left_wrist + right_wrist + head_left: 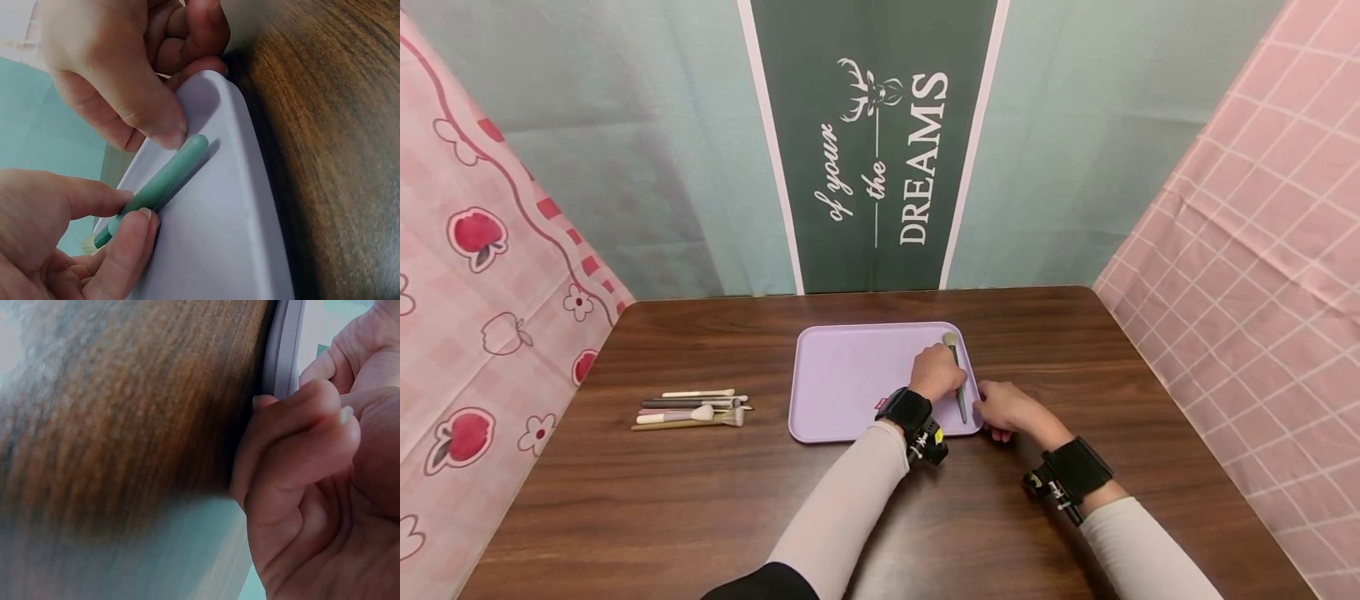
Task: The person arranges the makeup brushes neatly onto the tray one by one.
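Observation:
A makeup brush (962, 406) with a green handle and a pale bristle head lies along the right side of the lilac tray (846, 367). My left hand (936, 373) pinches its handle between thumb and fingers; the left wrist view shows the rounded handle end (195, 147) pointing towards the tray's near corner. At that corner my right hand (1004, 406) grips the tray rim (284, 356), thumb over the inside and the other fingers curled at the outer edge. In the left wrist view the right thumb (165, 128) is close beside the handle end.
Several more makeup brushes (688, 419) lie in a loose bundle on the wooden table (715, 500), left of the tray. Behind the table hangs a green curtain (872, 267) with printed words and a deer head. Pink patterned cloths (1240, 275) stand at both sides.

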Action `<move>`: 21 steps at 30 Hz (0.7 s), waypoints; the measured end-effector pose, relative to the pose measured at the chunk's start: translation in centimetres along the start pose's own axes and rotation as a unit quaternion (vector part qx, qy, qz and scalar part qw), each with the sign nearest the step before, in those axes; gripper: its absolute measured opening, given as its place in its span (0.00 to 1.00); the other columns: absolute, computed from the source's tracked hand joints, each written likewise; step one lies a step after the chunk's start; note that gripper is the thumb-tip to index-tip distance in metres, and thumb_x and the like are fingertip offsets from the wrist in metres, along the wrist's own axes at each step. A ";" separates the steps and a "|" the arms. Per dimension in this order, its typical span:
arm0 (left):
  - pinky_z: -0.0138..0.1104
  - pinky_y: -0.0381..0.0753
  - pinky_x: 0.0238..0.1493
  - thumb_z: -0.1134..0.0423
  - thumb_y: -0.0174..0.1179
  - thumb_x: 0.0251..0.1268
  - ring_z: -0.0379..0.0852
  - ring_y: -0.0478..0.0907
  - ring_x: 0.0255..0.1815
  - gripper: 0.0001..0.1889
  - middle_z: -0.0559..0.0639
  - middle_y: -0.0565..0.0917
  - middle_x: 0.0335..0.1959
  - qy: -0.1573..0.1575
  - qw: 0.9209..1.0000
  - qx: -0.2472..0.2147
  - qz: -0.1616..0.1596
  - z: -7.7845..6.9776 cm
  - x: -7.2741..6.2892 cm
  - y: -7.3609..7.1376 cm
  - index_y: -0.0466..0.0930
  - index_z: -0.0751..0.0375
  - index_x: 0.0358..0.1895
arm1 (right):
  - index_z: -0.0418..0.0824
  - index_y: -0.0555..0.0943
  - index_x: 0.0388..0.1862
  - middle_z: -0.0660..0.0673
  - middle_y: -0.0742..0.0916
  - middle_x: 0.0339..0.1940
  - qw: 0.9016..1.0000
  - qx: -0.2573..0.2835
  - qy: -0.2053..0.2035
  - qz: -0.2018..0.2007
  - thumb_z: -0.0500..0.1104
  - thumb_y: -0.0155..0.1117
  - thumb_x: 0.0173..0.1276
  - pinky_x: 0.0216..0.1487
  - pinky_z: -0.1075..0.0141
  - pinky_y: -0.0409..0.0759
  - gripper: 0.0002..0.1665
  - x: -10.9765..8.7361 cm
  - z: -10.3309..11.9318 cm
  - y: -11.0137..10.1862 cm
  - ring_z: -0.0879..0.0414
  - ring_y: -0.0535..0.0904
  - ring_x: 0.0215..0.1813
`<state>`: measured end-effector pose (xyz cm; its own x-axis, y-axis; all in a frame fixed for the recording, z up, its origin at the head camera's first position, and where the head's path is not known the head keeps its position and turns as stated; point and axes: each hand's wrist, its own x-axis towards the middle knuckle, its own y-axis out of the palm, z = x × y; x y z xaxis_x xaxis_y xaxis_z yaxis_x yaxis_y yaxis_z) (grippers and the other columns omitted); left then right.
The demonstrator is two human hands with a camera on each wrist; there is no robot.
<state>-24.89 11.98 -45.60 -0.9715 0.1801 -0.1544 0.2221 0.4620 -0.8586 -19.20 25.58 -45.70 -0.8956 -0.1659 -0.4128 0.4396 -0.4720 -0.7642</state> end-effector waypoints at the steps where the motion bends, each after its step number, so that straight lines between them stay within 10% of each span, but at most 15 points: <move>1: 0.29 0.72 0.28 0.58 0.68 0.57 0.42 0.76 0.20 0.09 0.46 0.78 0.19 -0.001 1.000 0.000 -0.001 0.0 0.0 0.0 0.79 0.59 0.29 | 0.37 0.72 0.33 0.43 0.82 0.19 1.000 -0.001 -0.002 0.000 0.37 0.51 0.73 0.18 0.63 0.79 0.07 0.0 0.0 0.0 0.56 0.78 0.15; 21: 0.31 0.72 0.26 0.54 0.68 0.59 0.45 0.76 0.22 0.19 0.49 0.78 0.23 -0.013 0.999 -0.037 -0.006 0.1 -0.6 -0.2 0.76 0.65 0.45 | 0.37 0.72 0.33 0.43 0.81 0.19 1.000 0.008 0.001 0.002 0.37 0.51 0.73 0.17 0.64 0.78 0.07 -0.2 0.2 0.0 0.56 0.78 0.15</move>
<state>-24.40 11.69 -45.41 -0.9756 0.1529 -0.1579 0.2156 0.5269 -0.8221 -19.06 25.45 -45.52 -0.8938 -0.1661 -0.4166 0.4419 -0.4852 -0.7545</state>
